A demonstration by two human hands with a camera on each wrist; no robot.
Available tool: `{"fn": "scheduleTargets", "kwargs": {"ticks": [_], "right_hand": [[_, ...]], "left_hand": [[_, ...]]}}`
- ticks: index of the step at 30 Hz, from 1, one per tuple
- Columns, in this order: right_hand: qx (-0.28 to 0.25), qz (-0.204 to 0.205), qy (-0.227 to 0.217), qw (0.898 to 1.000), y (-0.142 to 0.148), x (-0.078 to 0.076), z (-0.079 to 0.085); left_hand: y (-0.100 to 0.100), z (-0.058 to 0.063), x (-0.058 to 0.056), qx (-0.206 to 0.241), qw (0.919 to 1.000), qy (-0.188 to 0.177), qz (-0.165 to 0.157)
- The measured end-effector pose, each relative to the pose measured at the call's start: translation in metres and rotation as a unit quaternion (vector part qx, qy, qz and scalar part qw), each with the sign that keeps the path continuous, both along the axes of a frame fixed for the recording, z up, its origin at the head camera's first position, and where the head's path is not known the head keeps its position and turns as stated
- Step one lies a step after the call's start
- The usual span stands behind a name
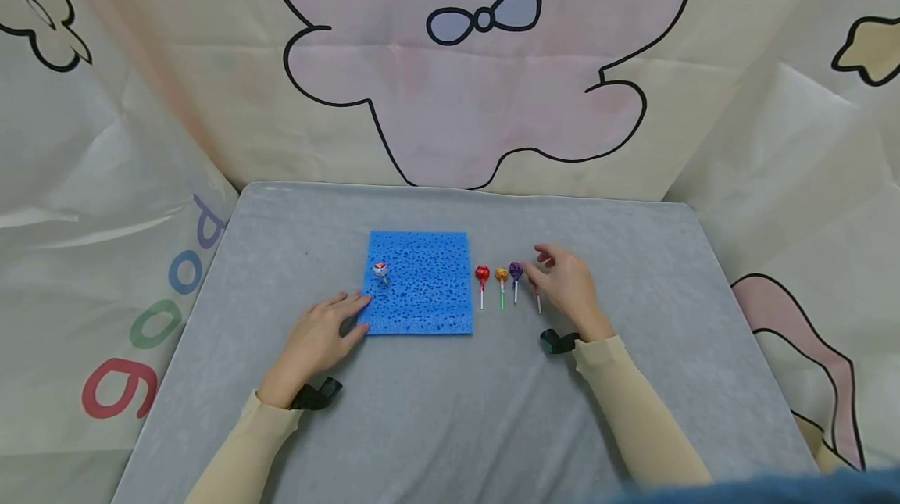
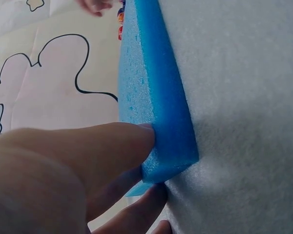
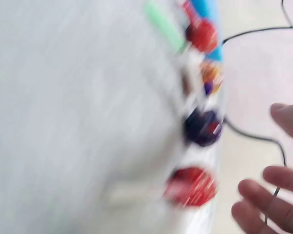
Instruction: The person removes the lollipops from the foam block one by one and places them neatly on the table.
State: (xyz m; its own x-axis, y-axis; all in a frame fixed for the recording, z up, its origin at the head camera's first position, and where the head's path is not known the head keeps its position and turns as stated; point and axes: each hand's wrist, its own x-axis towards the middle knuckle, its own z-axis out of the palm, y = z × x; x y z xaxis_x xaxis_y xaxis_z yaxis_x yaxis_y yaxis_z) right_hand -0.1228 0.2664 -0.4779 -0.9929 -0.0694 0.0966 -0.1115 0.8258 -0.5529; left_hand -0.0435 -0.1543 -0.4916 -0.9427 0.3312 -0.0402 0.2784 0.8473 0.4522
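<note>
My left hand (image 1: 318,338) rests at the lower left edge of a blue foam block (image 1: 422,293); in the left wrist view the thumb touches its upper edge and fingertips lie against its side. A lollipop (image 1: 380,269) in a red and white wrapper stands in the block's left part, stick down. My right hand (image 1: 566,285) hovers with fingers apart, holding nothing, over a red-wrapped lollipop (image 3: 190,186) that it partly hides in the head view. Left of that hand lie a purple lollipop (image 1: 516,270), an orange lollipop (image 1: 501,275) and a red lollipop (image 1: 482,273).
A grey cloth (image 1: 436,418) covers the table. Printed curtains (image 1: 337,144) hang behind and along both sides. Black wrist cameras (image 1: 318,394) sit on both wrists. Something blue and fuzzy (image 1: 773,488) shows at the lower right corner of the head view.
</note>
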Motion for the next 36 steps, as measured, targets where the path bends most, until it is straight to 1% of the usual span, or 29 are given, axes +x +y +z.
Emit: {"fn": "scheduleTargets", "kwargs": {"ticks": [2,4,7,9,13,17,19,24,29,36], "right_hand": [[-0.029,0.025,0.016,0.999,-0.009,0.001,0.004],[-0.063,0.056,0.028,0.996,-0.019,0.002,0.008],[-0.107,0.1,0.033,0.989,-0.037,0.002,0.01],[-0.136,0.129,0.031,0.982,-0.051,0.002,0.01],[-0.159,0.176,0.023,0.971,-0.081,0.002,0.01],[-0.161,0.213,0.017,0.963,-0.111,0.002,0.01],[-0.165,0.225,0.01,0.96,-0.125,0.002,0.01],[-0.168,0.237,-0.003,0.957,-0.153,0.001,0.006],[-0.164,0.252,0.007,0.954,-0.174,-0.002,0.0],[-0.139,0.26,0.011,0.956,-0.192,-0.007,-0.008]], "left_hand": [[0.0,0.0,0.0,-0.002,1.0,0.0,-0.001],[0.0,0.001,0.0,-0.003,1.0,0.0,-0.001],[0.0,0.001,0.0,-0.006,1.0,-0.001,-0.002],[-0.001,0.0,-0.001,-0.007,1.0,-0.004,-0.001],[-0.001,0.0,-0.001,-0.009,0.9999,-0.01,0.001],[-0.001,-0.001,-0.001,-0.009,0.9999,-0.009,0.001],[-0.001,-0.001,-0.001,-0.009,0.9999,-0.008,0.002],[-0.001,-0.002,-0.002,-0.013,0.9998,-0.014,0.005],[-0.001,-0.003,-0.002,-0.019,0.9997,-0.014,0.004],[-0.002,-0.003,-0.003,-0.02,0.9997,-0.014,0.003]]}}
